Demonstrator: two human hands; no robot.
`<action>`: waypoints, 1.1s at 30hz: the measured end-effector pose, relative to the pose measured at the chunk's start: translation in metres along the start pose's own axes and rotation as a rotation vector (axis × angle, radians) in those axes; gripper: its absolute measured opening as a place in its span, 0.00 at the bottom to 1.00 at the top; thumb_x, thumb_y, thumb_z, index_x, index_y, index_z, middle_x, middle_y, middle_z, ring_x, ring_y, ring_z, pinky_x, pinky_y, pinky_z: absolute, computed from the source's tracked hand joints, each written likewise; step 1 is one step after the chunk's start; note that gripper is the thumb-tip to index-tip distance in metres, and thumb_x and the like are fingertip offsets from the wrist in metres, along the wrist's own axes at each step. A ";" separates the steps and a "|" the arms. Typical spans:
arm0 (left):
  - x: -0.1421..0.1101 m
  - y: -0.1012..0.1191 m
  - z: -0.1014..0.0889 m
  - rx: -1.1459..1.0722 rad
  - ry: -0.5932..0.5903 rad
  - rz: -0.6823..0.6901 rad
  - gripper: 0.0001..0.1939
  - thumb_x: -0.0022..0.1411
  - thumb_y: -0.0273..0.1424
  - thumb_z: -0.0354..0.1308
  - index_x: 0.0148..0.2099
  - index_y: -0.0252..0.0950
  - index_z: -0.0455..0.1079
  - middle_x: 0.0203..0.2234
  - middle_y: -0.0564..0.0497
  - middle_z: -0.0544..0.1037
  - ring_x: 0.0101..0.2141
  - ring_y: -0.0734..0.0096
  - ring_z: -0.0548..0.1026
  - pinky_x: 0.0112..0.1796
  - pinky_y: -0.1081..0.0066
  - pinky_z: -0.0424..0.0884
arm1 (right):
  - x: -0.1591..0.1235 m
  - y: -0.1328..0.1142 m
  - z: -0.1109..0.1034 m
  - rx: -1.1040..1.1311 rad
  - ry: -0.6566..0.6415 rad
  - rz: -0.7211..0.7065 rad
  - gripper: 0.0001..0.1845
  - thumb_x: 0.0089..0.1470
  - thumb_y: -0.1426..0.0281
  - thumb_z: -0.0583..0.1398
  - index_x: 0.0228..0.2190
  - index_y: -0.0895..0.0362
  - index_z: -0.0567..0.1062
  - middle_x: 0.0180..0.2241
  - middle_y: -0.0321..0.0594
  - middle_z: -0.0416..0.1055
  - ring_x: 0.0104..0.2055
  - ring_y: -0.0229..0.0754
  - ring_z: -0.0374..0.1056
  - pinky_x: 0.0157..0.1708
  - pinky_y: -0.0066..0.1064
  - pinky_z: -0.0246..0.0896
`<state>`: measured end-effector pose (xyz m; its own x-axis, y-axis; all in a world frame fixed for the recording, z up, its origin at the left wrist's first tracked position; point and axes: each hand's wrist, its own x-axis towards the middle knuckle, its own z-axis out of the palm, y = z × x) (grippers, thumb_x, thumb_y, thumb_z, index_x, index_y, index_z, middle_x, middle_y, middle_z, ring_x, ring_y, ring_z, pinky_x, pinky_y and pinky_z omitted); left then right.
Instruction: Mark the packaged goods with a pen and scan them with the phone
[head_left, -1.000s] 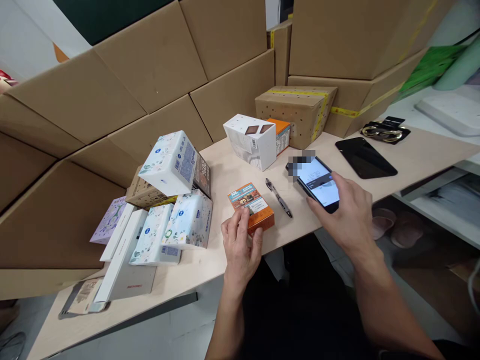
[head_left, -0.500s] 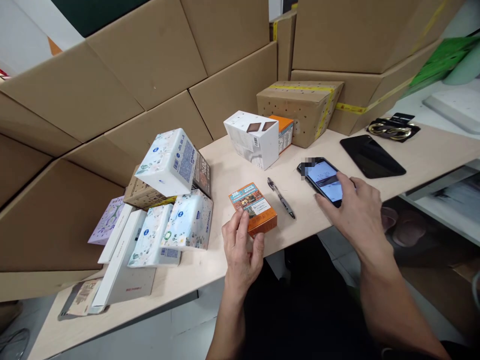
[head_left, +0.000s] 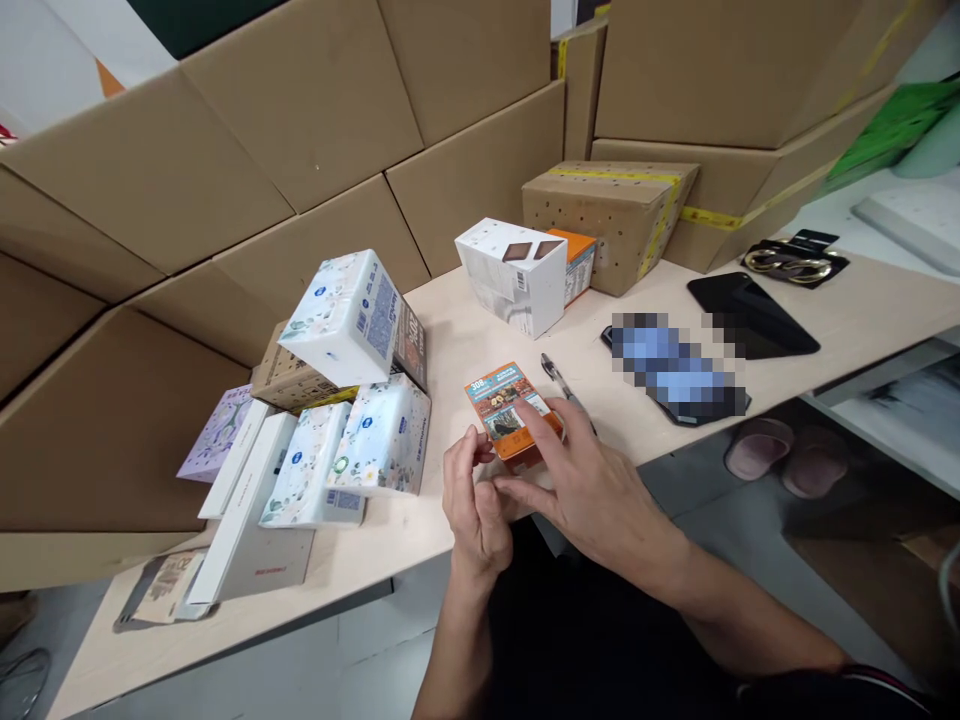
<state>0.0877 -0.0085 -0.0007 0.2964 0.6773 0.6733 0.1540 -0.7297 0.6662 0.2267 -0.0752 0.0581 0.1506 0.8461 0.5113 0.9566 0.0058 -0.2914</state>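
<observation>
Even, fairly bright light, apparently from above, falls on the desk with soft shadows, while the floor under its front edge is dim. A coarse mosaic covers the phone near that edge. Wide-angle distortion slants the carton behind the desk's left end, and the green sheet past its back right corner looks smeared.

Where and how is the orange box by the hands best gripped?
Probably by its left and right sides, coming from the near side: the orange box lies low, broad printed face up, its squared shape giving opposite sides to squeeze.
</observation>
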 end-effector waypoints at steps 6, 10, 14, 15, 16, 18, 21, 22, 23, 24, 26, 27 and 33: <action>-0.004 -0.004 0.003 -0.097 0.001 0.000 0.28 0.74 0.43 0.41 0.69 0.38 0.56 0.53 0.38 0.73 0.50 0.58 0.75 0.47 0.56 0.76 | 0.025 0.009 0.012 -0.038 -0.076 -0.029 0.27 0.57 0.64 0.64 0.55 0.61 0.67 0.47 0.57 0.67 0.37 0.50 0.73 0.32 0.41 0.74; -0.003 -0.002 0.001 -0.018 -0.009 -0.010 0.27 0.74 0.43 0.41 0.69 0.37 0.57 0.52 0.38 0.74 0.51 0.58 0.75 0.48 0.55 0.75 | 0.051 0.026 -0.001 0.033 -0.008 -0.066 0.23 0.61 0.62 0.60 0.54 0.59 0.69 0.49 0.55 0.67 0.40 0.50 0.72 0.35 0.41 0.73; -0.001 0.000 -0.001 0.014 -0.020 0.002 0.26 0.75 0.40 0.42 0.70 0.38 0.56 0.51 0.39 0.74 0.49 0.60 0.75 0.47 0.57 0.75 | 0.088 0.059 -0.035 0.024 0.280 -0.010 0.27 0.60 0.60 0.61 0.57 0.58 0.67 0.55 0.56 0.63 0.55 0.54 0.67 0.51 0.47 0.69; -0.001 0.000 -0.001 0.017 -0.026 0.011 0.26 0.75 0.39 0.42 0.70 0.38 0.56 0.51 0.39 0.74 0.49 0.61 0.75 0.46 0.57 0.75 | 0.100 0.070 -0.044 0.004 0.333 0.041 0.29 0.60 0.60 0.61 0.58 0.59 0.66 0.56 0.57 0.62 0.58 0.55 0.65 0.53 0.48 0.67; 0.000 0.000 -0.001 0.018 -0.032 0.019 0.26 0.75 0.39 0.42 0.70 0.39 0.56 0.51 0.39 0.74 0.49 0.61 0.75 0.46 0.58 0.75 | 0.112 0.081 -0.052 -0.020 0.366 0.095 0.31 0.60 0.60 0.61 0.60 0.61 0.65 0.57 0.58 0.61 0.60 0.56 0.62 0.55 0.49 0.65; 0.000 0.001 -0.001 0.022 -0.044 0.026 0.25 0.75 0.38 0.42 0.70 0.39 0.56 0.52 0.40 0.74 0.49 0.61 0.74 0.47 0.58 0.74 | 0.135 0.101 -0.062 -0.071 0.362 0.188 0.35 0.59 0.59 0.62 0.60 0.64 0.63 0.58 0.61 0.58 0.61 0.58 0.61 0.54 0.49 0.63; 0.001 0.001 -0.001 0.041 -0.058 0.024 0.24 0.74 0.36 0.43 0.69 0.39 0.57 0.52 0.40 0.74 0.50 0.61 0.74 0.47 0.59 0.74 | 0.162 0.125 -0.064 -0.114 0.274 0.260 0.35 0.59 0.58 0.62 0.59 0.66 0.64 0.60 0.62 0.58 0.58 0.57 0.65 0.53 0.50 0.62; 0.001 0.002 -0.001 0.051 -0.062 0.024 0.24 0.74 0.36 0.43 0.69 0.39 0.58 0.52 0.40 0.74 0.50 0.61 0.74 0.47 0.59 0.74 | 0.168 0.131 -0.062 -0.114 0.238 0.275 0.36 0.59 0.55 0.60 0.59 0.69 0.65 0.60 0.62 0.58 0.57 0.57 0.66 0.52 0.49 0.62; 0.002 0.002 -0.001 0.060 -0.064 0.026 0.24 0.74 0.36 0.43 0.69 0.39 0.58 0.52 0.40 0.74 0.50 0.61 0.74 0.48 0.59 0.74 | 0.173 0.136 -0.058 -0.112 0.212 0.280 0.39 0.60 0.51 0.56 0.58 0.71 0.66 0.59 0.62 0.59 0.57 0.58 0.67 0.51 0.48 0.62; 0.002 0.002 -0.001 0.068 -0.066 0.028 0.24 0.74 0.36 0.44 0.69 0.39 0.58 0.52 0.41 0.74 0.50 0.61 0.74 0.48 0.59 0.74 | 0.177 0.140 -0.053 -0.110 0.192 0.283 0.42 0.59 0.48 0.52 0.57 0.74 0.66 0.59 0.62 0.59 0.57 0.58 0.67 0.50 0.47 0.61; 0.002 0.003 -0.002 0.079 -0.074 0.031 0.24 0.74 0.36 0.44 0.69 0.39 0.58 0.51 0.41 0.75 0.50 0.61 0.74 0.48 0.59 0.73 | 0.182 0.147 -0.044 -0.103 0.166 0.278 0.48 0.56 0.45 0.45 0.56 0.78 0.67 0.59 0.63 0.60 0.57 0.60 0.67 0.48 0.46 0.60; 0.002 0.003 -0.002 0.085 -0.080 0.032 0.24 0.74 0.36 0.43 0.68 0.39 0.58 0.51 0.41 0.75 0.50 0.61 0.74 0.48 0.59 0.73 | 0.184 0.151 -0.040 -0.098 0.156 0.279 0.49 0.55 0.44 0.44 0.55 0.78 0.67 0.59 0.64 0.60 0.57 0.60 0.67 0.48 0.47 0.60; 0.002 0.003 -0.002 0.113 -0.090 0.020 0.24 0.74 0.37 0.43 0.67 0.37 0.60 0.50 0.40 0.75 0.50 0.60 0.74 0.48 0.58 0.73 | 0.188 0.158 -0.037 -0.038 0.173 0.253 0.44 0.59 0.46 0.48 0.54 0.75 0.70 0.63 0.67 0.53 0.60 0.57 0.65 0.52 0.48 0.59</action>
<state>0.0869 -0.0093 0.0035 0.3826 0.6554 0.6512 0.2511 -0.7520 0.6094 0.4150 0.0648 0.1379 0.4220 0.7146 0.5579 0.8916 -0.2158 -0.3981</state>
